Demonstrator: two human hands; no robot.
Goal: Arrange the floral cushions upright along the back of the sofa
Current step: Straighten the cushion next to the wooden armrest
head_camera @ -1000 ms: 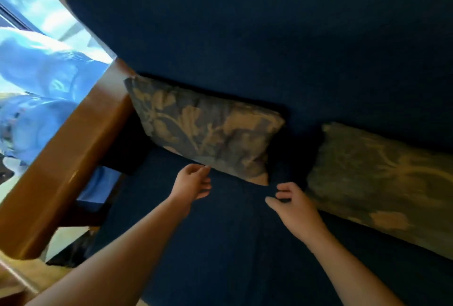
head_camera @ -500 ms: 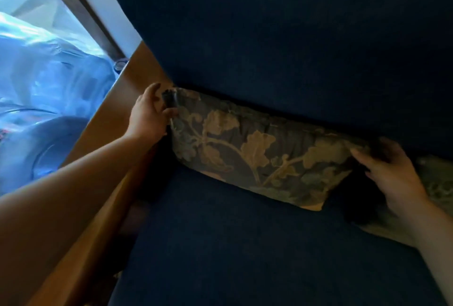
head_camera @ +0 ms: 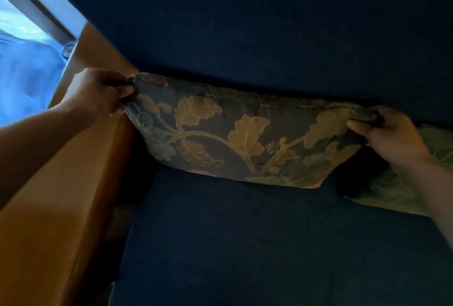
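Note:
A dark floral cushion [head_camera: 245, 139] with gold leaves stands on its long edge against the navy sofa back [head_camera: 245, 24], at the sofa's left end. My left hand [head_camera: 98, 95] pinches its top left corner beside the armrest. My right hand [head_camera: 389, 136] pinches its top right corner. A second floral cushion [head_camera: 382, 190], greener and dimmer, lies to the right, partly hidden behind my right hand and forearm.
A wooden armrest [head_camera: 61, 195] runs along the left side of the navy seat [head_camera: 245, 244]. Beyond it a bright window [head_camera: 22, 65] with a white frame shows pale blue fabric.
Both hands went from the seat in front of the cushion to its two top corners and gripped them. The cushion now stands taller and stretched between my hands; my view moved closer.

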